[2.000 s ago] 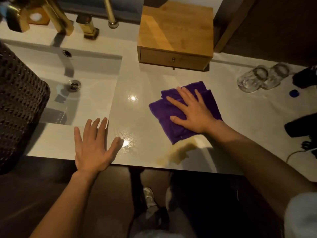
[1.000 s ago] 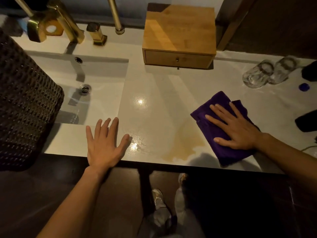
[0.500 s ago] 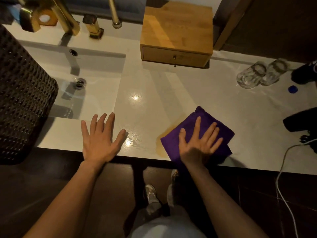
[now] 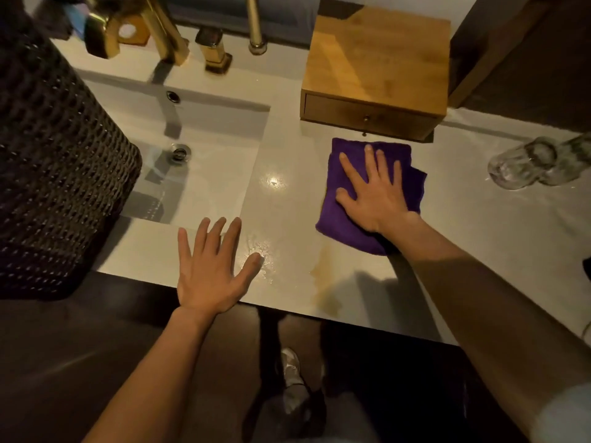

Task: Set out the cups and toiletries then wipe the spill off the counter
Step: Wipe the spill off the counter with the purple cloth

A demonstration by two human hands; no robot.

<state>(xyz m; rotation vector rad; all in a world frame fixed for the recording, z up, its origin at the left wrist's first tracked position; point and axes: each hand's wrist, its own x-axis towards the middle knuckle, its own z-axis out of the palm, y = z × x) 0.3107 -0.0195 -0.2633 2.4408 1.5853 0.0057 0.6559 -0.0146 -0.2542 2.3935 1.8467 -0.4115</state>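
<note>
Right hand: fingers spread flat, pressing purple cloth near table back edge | Left hand: fingers splayed wide, flat at table front edge | Brown spill: front edge, between hands.

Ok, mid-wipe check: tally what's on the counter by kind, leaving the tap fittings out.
Clear glass cups: 2
Folded purple cloth, under the right hand: 1
Wooden drawer box: 1
Brownish spill patch: 1
Dark woven basket: 1
Total: 6
</note>
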